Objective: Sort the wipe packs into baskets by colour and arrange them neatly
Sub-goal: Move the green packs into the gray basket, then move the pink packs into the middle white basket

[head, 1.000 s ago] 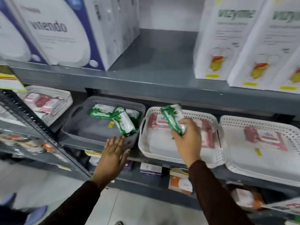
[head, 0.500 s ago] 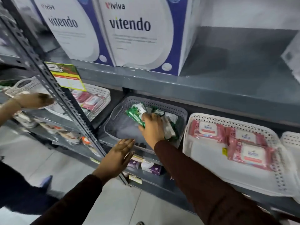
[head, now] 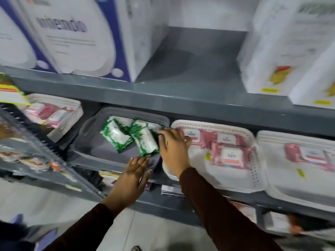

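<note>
Several green-and-white wipe packs (head: 116, 136) lie loosely in the grey basket (head: 87, 127) on the middle shelf. My right hand (head: 174, 149) hangs over the basket's right end. Its thumb and forefinger close on the right edge of a tilted green pack (head: 146, 142). My left hand (head: 130, 180) is flat with spread fingers, the fingertips at the grey basket's front rim. To the right, a white basket (head: 235, 182) holds three pink wipe packs (head: 232, 156).
A second white basket (head: 272, 178) at the far right holds a pink pack (head: 308, 154). A third white basket (head: 72, 115) with pink packs sits at the left, behind a slanted rack post (head: 45, 140). Large white boxes (head: 76, 37) stand on the upper shelf.
My right hand carried a green pack from the white basket of pink packs into the grey basket and now sits at the grey basket's right end. The view swung left, then back.
</note>
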A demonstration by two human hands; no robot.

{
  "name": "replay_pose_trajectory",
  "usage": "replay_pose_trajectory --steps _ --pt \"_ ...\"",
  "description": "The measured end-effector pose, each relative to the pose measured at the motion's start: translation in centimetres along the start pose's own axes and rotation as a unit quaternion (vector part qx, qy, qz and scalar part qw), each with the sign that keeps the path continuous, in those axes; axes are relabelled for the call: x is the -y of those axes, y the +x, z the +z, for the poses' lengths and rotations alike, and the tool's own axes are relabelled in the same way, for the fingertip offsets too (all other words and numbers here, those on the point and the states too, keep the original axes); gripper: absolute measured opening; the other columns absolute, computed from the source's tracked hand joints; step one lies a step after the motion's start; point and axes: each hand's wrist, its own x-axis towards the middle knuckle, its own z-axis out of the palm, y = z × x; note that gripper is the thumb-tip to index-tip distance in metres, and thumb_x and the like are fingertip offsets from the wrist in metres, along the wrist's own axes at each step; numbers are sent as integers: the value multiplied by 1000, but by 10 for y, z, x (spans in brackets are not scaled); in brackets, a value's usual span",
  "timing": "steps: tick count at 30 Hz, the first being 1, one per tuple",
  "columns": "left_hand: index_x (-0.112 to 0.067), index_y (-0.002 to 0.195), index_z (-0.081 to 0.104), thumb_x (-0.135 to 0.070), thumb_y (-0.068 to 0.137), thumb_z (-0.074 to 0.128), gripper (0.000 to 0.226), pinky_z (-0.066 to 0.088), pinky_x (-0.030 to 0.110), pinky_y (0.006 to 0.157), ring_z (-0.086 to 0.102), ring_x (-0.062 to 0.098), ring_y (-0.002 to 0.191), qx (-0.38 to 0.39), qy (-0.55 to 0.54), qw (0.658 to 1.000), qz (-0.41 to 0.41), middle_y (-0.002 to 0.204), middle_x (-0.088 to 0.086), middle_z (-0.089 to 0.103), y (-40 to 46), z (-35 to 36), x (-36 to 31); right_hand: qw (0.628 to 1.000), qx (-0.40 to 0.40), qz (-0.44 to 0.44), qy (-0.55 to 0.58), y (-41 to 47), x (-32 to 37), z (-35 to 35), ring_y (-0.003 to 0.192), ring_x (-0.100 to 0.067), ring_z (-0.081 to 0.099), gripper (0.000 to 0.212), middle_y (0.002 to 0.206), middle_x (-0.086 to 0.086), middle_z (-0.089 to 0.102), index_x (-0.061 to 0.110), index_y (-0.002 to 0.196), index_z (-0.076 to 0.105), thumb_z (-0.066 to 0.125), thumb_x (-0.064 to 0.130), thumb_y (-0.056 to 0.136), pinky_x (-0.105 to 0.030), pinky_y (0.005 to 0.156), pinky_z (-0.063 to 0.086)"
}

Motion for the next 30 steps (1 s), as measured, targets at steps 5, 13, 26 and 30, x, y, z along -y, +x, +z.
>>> replay_pose_trajectory --steps 5,13,26,30 --pt "-3 130 57 -45 104 22 61 15 26 114 51 33 126 41 -10 995 90 132 15 60 25 46 -80 976 -137 145 -81 -30 -143 -113 93 -37 62 28 94 -10 70 19 97 68 45 31 86 -47 79 49" --pt "-5 131 57 -45 103 16 64 26 39 113 56 29 123 78 46 987 135 128 12 64 49 103 -173 875 -5 446 -187 -57 -310 -222 128 -44 42 47 142 -23 44 8 133 47 57 22 89 -56 99 40" --pt "-18 126 61 -38 101 28 46 17 38 115 56 20 120 58 40 988 134 125 2 66 56 127 -215 877 175 427 -135 -40 -373 -281 129 -39 33 83 143 -15 35 34 137 44 74 63 65 -50 99 38" --pt "-19 125 61 -37 101 30 44 17 37 115 55 20 121 57 39 989 134 125 1 66 57 127 -215 866 260 383 -188 -50 -349 -273 124 -43 42 78 137 -19 39 26 142 40 75 44 74 -44 103 40"
